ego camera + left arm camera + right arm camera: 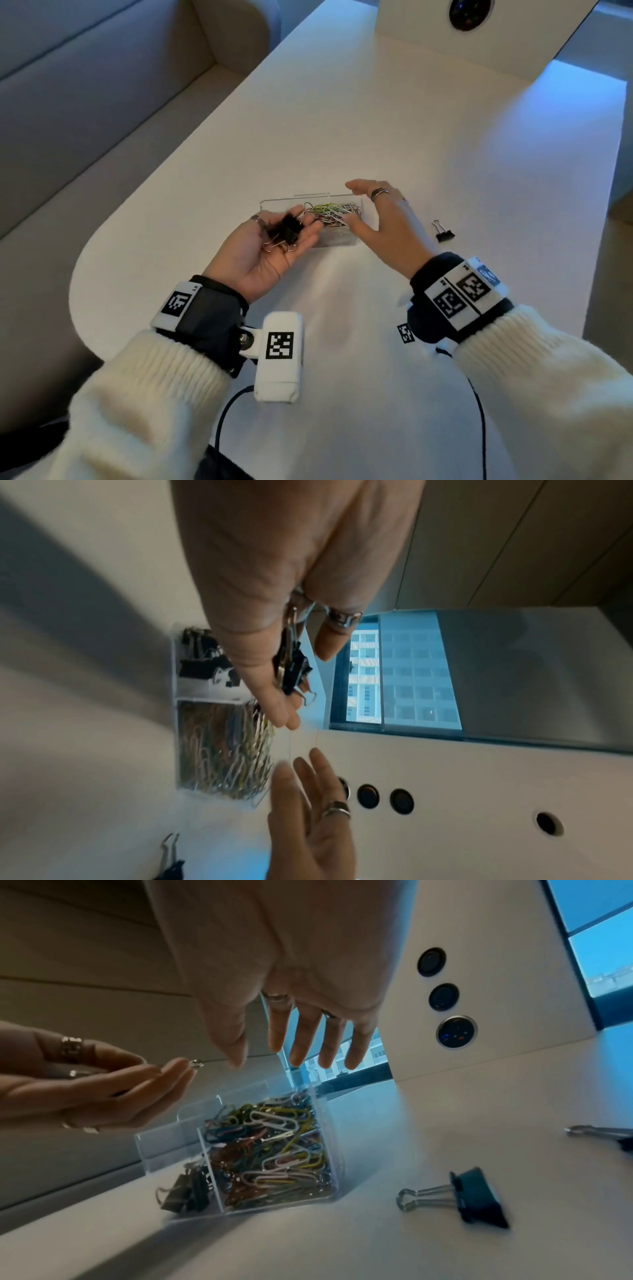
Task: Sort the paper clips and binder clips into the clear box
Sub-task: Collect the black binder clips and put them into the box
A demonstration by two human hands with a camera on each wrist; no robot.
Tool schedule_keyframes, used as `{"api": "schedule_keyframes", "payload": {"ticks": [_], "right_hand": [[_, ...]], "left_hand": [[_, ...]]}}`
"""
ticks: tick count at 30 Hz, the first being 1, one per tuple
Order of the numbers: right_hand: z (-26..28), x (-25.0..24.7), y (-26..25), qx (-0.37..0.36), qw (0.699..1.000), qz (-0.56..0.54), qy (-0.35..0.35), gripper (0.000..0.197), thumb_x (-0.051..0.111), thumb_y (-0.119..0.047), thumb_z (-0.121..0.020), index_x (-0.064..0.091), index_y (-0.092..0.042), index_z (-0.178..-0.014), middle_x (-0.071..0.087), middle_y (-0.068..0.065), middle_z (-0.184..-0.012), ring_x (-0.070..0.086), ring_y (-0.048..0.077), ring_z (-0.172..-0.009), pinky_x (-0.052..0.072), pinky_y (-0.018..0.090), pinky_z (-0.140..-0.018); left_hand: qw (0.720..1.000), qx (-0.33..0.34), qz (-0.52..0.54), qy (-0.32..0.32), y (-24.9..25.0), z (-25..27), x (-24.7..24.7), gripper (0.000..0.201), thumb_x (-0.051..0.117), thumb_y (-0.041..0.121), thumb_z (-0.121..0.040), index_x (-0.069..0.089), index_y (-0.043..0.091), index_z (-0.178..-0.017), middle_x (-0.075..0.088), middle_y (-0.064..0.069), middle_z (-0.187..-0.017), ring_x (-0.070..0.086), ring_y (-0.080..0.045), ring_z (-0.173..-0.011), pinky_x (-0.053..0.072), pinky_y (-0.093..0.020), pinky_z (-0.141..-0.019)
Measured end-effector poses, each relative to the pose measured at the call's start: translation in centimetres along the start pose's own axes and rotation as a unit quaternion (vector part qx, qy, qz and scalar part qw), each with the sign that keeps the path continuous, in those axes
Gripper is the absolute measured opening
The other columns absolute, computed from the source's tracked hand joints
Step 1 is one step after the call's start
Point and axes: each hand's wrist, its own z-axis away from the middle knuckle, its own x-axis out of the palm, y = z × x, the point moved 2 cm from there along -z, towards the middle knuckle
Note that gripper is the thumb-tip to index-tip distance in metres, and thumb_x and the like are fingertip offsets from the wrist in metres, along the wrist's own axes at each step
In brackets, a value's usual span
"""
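Two hands meet over the clear box near the middle of the head view, on the white table. The left hand lies palm up at the box's left end, its fingers loosely cupped around a small heap of black binder clips resting in the palm; the left wrist view shows those clips tucked between the thumb and the fingers. The right hand hovers at the box's right end with fingers straight and spread, holding nothing; in the right wrist view its fingertips hang above the box without touching it. The box has two compartments: the one toward the right of the head view is heaped with coloured paper clips, and the other, mostly hidden under the left hand in that view, holds a few more black binder clips, seen through the wall in the lower left of the right wrist view. One black binder clip lies alone on the table to the right of the right hand, well apart from the box. The right wrist view shows a further clip at its right edge, cut off by the frame. Cream knitted sleeves cover both forearms in the lower part of the head view.
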Motion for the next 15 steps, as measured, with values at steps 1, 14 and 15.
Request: {"api": "schedule_keyframes", "payload": {"ticks": [1, 14, 15], "right_hand": [[-0.6, 0.5, -0.2, 0.001, 0.999, 0.018, -0.026, 0.05, 0.059, -0.024, -0.087, 0.041, -0.019, -0.133, 0.047, 0.002, -0.131, 0.037, 0.018, -0.125, 0.029, 0.029, -0.104], [-3.5, 3.3, -0.4, -0.016, 0.982, 0.141, -0.122, 0.071, 0.068, -0.031, -0.078, 0.034, -0.024, -0.139, 0.046, 0.0, -0.137, 0.028, 0.019, -0.131, 0.028, 0.037, -0.109], [-3.5, 3.3, -0.4, -0.017, 0.982, 0.141, -0.124, 0.07, 0.068, -0.031, -0.078, 0.034, -0.024, -0.139, 0.046, 0.0, -0.137, 0.028, 0.02, -0.131, 0.028, 0.037, -0.109]], "left_hand": [[1.0, 0.008, 0.016, 0.008, 0.6, 0.0, -0.3, 0.026, 0.036, 0.01, -0.091, 0.058, -0.001, -0.087, 0.064, -0.016, -0.08, 0.066, -0.027, -0.08, 0.055, -0.035, -0.073], [0.998, 0.02, 0.019, 0.058, 2.7, 0.4, -0.5, 0.029, 0.035, 0.016, -0.093, 0.046, -0.009, -0.104, 0.051, -0.026, -0.117, 0.056, -0.036, -0.103, 0.043, -0.037, -0.095], [0.998, 0.019, 0.016, 0.055, 2.7, 0.5, -0.5, 0.034, 0.035, 0.016, -0.093, 0.044, -0.012, -0.111, 0.05, -0.028, -0.125, 0.054, -0.038, -0.112, 0.043, -0.039, -0.096]]}}
